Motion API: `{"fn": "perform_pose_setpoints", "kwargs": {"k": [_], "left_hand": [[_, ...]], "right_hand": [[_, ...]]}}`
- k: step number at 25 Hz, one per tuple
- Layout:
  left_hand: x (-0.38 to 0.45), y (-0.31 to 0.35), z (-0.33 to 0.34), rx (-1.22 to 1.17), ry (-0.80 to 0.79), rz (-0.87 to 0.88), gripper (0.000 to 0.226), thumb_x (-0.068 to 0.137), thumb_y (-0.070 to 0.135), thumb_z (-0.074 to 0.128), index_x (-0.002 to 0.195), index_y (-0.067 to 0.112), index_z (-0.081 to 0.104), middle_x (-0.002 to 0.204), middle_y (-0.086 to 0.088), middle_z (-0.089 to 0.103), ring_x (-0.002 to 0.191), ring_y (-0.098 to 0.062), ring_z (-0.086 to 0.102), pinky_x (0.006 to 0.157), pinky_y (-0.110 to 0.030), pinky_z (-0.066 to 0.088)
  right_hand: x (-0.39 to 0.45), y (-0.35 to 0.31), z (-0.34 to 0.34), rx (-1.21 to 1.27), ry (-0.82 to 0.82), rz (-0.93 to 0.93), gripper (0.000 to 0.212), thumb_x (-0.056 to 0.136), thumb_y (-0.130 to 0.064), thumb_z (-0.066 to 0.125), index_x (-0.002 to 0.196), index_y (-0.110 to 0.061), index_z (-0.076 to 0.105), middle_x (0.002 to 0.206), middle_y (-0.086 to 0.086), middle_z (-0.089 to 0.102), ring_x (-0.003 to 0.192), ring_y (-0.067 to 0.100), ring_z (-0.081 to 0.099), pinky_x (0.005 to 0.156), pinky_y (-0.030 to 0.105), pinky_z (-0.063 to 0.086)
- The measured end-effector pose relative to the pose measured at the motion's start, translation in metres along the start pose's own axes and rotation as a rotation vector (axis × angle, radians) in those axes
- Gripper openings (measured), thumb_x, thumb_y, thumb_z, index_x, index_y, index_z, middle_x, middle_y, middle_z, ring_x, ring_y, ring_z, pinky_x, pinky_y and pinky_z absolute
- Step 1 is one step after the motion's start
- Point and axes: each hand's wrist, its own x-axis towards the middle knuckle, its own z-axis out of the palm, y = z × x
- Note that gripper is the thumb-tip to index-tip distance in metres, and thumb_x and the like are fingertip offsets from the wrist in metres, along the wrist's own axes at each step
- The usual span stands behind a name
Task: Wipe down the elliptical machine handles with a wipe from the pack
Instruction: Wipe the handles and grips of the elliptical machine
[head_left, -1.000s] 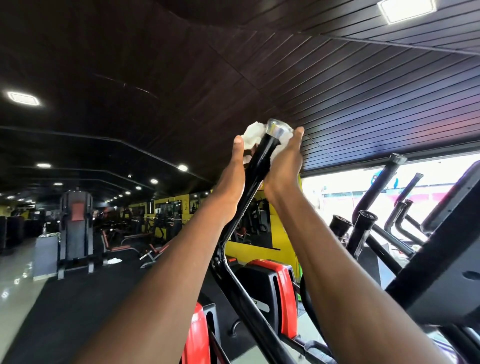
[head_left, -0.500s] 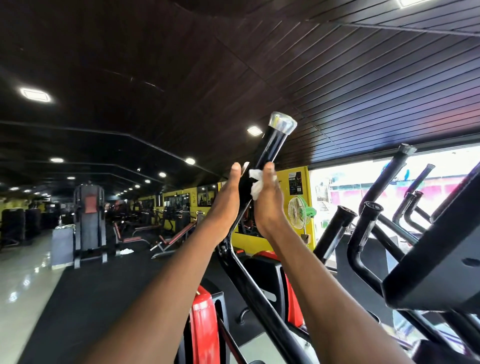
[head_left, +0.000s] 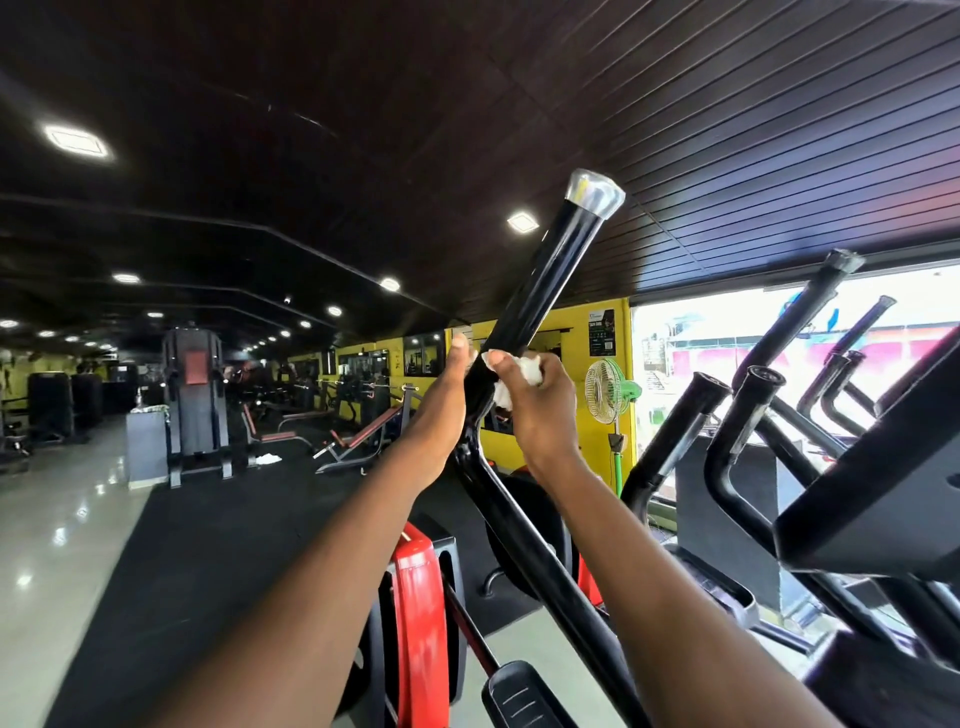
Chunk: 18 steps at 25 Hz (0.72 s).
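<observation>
**Wipe clamped on elliptical handle, both hands up**

Head view: gym hall with dark slatted ceiling (head_left: 727, 104), square recessed lights, yellow back wall (head_left: 608, 415), glossy pale floor beside black rubber matting. Green pedestal fan (head_left: 610, 387) stands by the bright window. Glossy black tubular handle (head_left: 550, 270) rises tilted right, capped with a clear plastic end (head_left: 595, 189). Right hand (head_left: 540, 405) curls round the tube, pinching a crumpled white wipe (head_left: 517, 379) against it. Left hand (head_left: 441, 400) presses the tube's left side, thumb up; its fingers are hidden. More black handles (head_left: 737, 410) stand right.
</observation>
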Motion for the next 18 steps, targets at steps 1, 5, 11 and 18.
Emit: {"fn": "perform_pose_setpoints", "kwargs": {"k": [1,5,11,18], "left_hand": [[-0.001,-0.002,-0.001,0.015,0.005,-0.018,0.09,0.079,0.085,0.017,0.148,0.031,0.036,0.154,-0.001,0.039,0.144,-0.018,0.031,0.12,-0.048,0.02],[-0.003,-0.008,-0.003,0.033,0.026,-0.038,0.079,0.088,0.075,0.015,0.148,0.029,0.037,0.154,-0.001,0.038,0.144,-0.018,0.03,0.117,-0.043,0.017],[-0.003,-0.02,0.004,-0.035,0.125,-0.133,0.069,0.093,0.07,0.022,0.144,0.029,0.044,0.149,-0.006,0.046,0.133,-0.023,0.046,0.107,-0.039,0.036],[-0.017,-0.032,0.01,-0.177,0.206,-0.211,0.064,0.095,0.066,0.029,0.137,0.023,0.05,0.129,0.001,0.057,0.124,-0.02,0.052,0.111,-0.044,0.037]], "right_hand": [[-0.007,0.007,0.005,0.024,-0.009,0.026,0.032,0.082,-0.048,0.068,0.086,-0.018,0.055,0.075,0.002,0.065,0.062,0.006,0.057,0.059,0.023,0.048],[-0.017,0.015,0.011,-0.098,0.025,-0.065,0.023,0.085,-0.035,0.07,0.076,-0.021,0.054,0.073,0.001,0.066,0.066,0.018,0.061,0.063,0.032,0.049],[-0.03,0.026,0.017,-0.285,-0.051,-0.091,0.019,0.083,-0.02,0.072,0.078,-0.021,0.054,0.07,-0.009,0.063,0.063,0.006,0.057,0.064,0.029,0.049],[-0.014,0.035,0.018,-0.243,-0.057,-0.003,0.017,0.085,-0.022,0.071,0.093,-0.017,0.057,0.098,0.001,0.057,0.088,0.017,0.057,0.083,0.033,0.048]]}}
